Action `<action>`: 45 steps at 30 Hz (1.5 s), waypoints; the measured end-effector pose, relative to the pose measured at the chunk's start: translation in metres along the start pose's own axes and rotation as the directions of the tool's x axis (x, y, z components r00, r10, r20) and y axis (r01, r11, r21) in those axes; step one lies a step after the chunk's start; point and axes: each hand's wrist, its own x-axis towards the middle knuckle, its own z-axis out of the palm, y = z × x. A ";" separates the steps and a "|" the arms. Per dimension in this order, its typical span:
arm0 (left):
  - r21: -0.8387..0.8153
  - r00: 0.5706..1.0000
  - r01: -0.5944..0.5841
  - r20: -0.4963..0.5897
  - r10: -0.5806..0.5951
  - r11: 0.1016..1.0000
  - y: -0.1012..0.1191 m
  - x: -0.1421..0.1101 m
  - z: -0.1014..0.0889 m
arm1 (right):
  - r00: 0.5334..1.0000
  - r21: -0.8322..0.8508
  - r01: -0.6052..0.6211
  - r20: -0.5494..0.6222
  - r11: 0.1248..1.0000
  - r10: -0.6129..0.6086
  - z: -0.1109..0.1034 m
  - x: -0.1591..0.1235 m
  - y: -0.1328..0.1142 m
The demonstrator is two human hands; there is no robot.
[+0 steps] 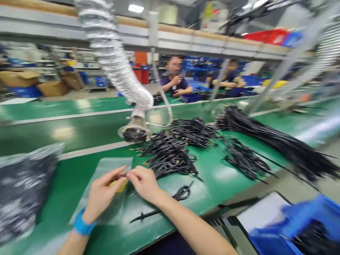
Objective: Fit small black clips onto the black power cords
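Note:
My left hand, with a blue band at its wrist, is closed in a pinch over a clear plastic bag lying on the green bench. The fingertips of my right hand are pinched together and meet those of the left. What is between them is too small and blurred to name. Something yellow shows just beneath the left fingers. Under my right forearm lies a coiled black cable, its pointed black end toward the left. Beyond my right hand is a heap of bundled black cables.
A filled plastic bag lies at left. A silver duct hangs down to a hood behind my hands. More black cables and a long bundle lie right. A blue bin stands at lower right. Two people sit across the bench.

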 end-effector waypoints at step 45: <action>-0.425 0.999 0.013 -0.043 -0.034 0.905 0.004 -0.001 0.009 | 0.958 -0.154 0.273 0.133 0.950 -0.254 -0.010 0.005 0.010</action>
